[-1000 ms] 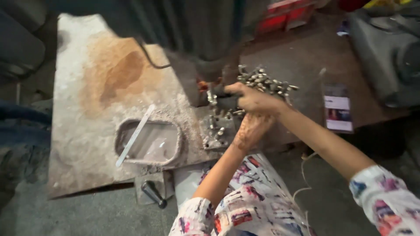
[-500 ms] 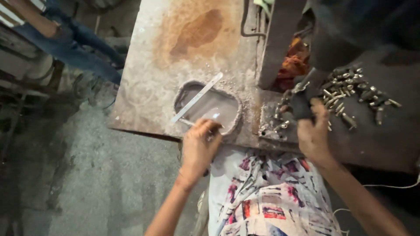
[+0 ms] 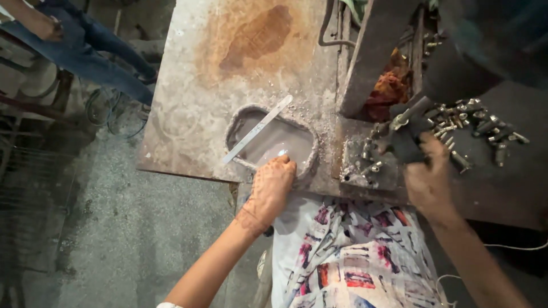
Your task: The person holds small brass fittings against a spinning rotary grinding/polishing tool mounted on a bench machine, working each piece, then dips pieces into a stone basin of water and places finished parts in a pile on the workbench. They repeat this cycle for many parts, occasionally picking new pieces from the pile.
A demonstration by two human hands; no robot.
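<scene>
Having been brought over from the machine, the left hand point(image 3: 269, 191) is being dipped, fingers curled on something unclear, into the tray of milky liquid point(image 3: 273, 142) at the table's near edge, while small metal parts point(image 3: 468, 117) are being touched by the right hand point(image 3: 428, 179), its grip unclear.

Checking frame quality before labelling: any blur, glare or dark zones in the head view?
Head view: left hand at the grey liquid tray is sharp; right hand by the metal parts slightly soft; machine top right lost in shadow; no strong glare.
</scene>
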